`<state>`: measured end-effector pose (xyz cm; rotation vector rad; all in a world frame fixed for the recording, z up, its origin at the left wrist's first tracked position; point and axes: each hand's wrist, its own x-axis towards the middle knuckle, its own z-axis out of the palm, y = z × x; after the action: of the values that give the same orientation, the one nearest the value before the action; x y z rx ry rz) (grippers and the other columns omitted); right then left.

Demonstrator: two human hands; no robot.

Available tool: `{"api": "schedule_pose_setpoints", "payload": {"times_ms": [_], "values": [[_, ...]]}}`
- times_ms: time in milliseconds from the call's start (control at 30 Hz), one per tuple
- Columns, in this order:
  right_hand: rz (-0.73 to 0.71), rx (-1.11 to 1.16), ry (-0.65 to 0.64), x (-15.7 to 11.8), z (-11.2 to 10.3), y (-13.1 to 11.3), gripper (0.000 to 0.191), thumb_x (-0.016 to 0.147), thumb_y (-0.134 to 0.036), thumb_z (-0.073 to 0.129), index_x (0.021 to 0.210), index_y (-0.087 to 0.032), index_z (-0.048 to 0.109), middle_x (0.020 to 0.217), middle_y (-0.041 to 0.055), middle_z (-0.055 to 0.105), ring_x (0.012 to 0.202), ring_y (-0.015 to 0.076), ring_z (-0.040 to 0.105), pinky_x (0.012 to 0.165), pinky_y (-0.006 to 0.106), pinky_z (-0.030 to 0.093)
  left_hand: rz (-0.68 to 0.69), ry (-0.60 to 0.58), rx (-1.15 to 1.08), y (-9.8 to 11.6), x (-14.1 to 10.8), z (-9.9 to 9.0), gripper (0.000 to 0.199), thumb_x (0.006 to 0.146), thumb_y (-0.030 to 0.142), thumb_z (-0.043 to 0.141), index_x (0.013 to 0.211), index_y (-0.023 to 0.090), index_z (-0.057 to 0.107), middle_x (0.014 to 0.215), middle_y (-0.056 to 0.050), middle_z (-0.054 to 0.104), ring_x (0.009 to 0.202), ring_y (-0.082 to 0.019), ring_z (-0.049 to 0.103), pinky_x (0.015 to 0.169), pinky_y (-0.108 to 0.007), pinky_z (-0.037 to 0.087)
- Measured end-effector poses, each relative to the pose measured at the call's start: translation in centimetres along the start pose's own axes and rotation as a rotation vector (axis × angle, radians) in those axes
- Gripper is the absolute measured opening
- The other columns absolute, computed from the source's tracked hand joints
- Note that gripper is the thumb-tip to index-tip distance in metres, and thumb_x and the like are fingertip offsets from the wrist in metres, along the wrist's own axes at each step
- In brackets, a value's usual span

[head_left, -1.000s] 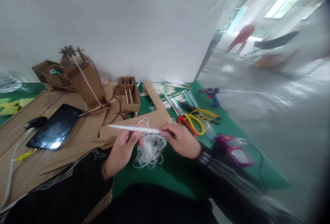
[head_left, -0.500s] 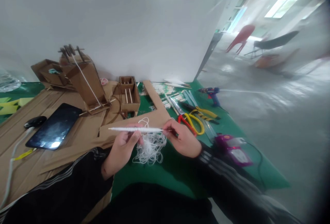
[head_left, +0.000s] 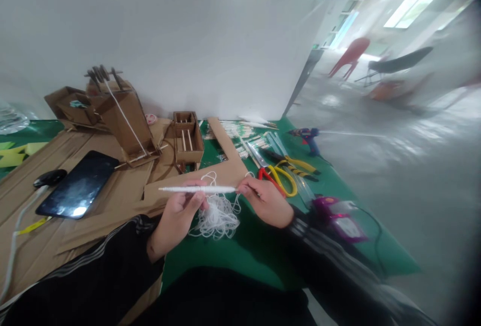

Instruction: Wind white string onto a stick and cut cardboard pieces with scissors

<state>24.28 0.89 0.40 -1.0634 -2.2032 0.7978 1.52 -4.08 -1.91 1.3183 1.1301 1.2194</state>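
Your L hand (head_left: pixel 176 221) pinches the white stick (head_left: pixel 218 190) btwn thumb & fingers; R hand (head_left: pixel 266 202) has fingertips closed at its other end. Stick's level across both grips. String pile (head_left: pixel 217 217) just below, btwn hands; scissors (head_left: pixel 278 178) near, beyond R grip.

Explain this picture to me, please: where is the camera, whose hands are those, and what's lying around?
No robot here: these are a person's bare hands, seen by a camera worn on their head, looking forward and down. The left hand holds a slim white tapered rod, and the right hand pinches its other end. Below is a loose tangle of white string over a green table surface. Nearby lie scissors with red and yellow handles, a blue gun-shaped tool, a black flat tablet-like device and an open brown cardboard box.
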Motion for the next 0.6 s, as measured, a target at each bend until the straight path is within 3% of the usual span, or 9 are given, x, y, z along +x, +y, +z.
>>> {"api": "schedule_pose_setpoints", "payload": {"times_ms": [133, 233, 433, 533, 600], "values": [[-0.002, 0.054, 0.016, -0.07, -0.27, 0.13, 0.014, 0.094, -0.032, 0.049, 0.090, -0.020, 0.052, 0.071, 0.0003, 0.056, 0.059, 0.0136, 0.051, 0.055, 0.025, 0.042, -0.013, 0.000, 0.016, -0.06, 0.05, -0.02, 0.034, 0.092, 0.044, 0.051, 0.111, 0.015, 0.055, 0.068, -0.001, 0.058, 0.065, -0.016, 0.058, 0.062, -0.028, 0.049], [-0.010, -0.009, 0.028, -0.07, -0.50, 0.19, 0.026, 0.097, -0.032, 0.040, 0.080, -0.019, 0.054, 0.067, -0.0001, 0.053, 0.057, 0.0132, 0.048, 0.055, 0.026, 0.039, -0.005, 0.000, 0.011, -0.16, 0.07, -0.04, 0.034, 0.092, 0.043, 0.051, 0.110, 0.015, 0.055, 0.068, -0.001, 0.058, 0.065, -0.016, 0.057, 0.062, -0.028, 0.049], [0.008, 0.046, 0.040, -0.14, -0.56, 0.33, 0.016, 0.094, -0.034, 0.049, 0.091, -0.019, 0.052, 0.073, 0.0005, 0.055, 0.061, 0.0141, 0.051, 0.056, 0.026, 0.041, -0.005, 0.001, 0.001, -0.05, 0.09, 0.00, 0.033, 0.092, 0.043, 0.050, 0.110, 0.015, 0.054, 0.067, 0.000, 0.058, 0.061, -0.014, 0.056, 0.058, -0.027, 0.048], [-0.007, -0.004, 0.039, -0.12, -0.53, 0.48, 0.028, 0.098, -0.034, 0.039, 0.080, -0.019, 0.054, 0.071, 0.0015, 0.056, 0.061, 0.0141, 0.050, 0.058, 0.027, 0.041, -0.004, 0.004, -0.018, 0.01, 0.08, 0.02, 0.030, 0.093, 0.041, 0.051, 0.109, 0.017, 0.052, 0.068, 0.001, 0.058, 0.062, -0.014, 0.057, 0.059, -0.026, 0.047], [0.008, -0.007, 0.053, -0.09, -0.51, 0.54, 0.028, 0.098, -0.035, 0.039, 0.082, -0.019, 0.056, 0.070, 0.0011, 0.055, 0.060, 0.0142, 0.050, 0.057, 0.027, 0.040, 0.003, 0.007, -0.021, 0.03, 0.06, 0.04, 0.027, 0.093, 0.040, 0.050, 0.108, 0.018, 0.052, 0.068, 0.002, 0.058, 0.062, -0.014, 0.057, 0.060, -0.026, 0.047]]}}
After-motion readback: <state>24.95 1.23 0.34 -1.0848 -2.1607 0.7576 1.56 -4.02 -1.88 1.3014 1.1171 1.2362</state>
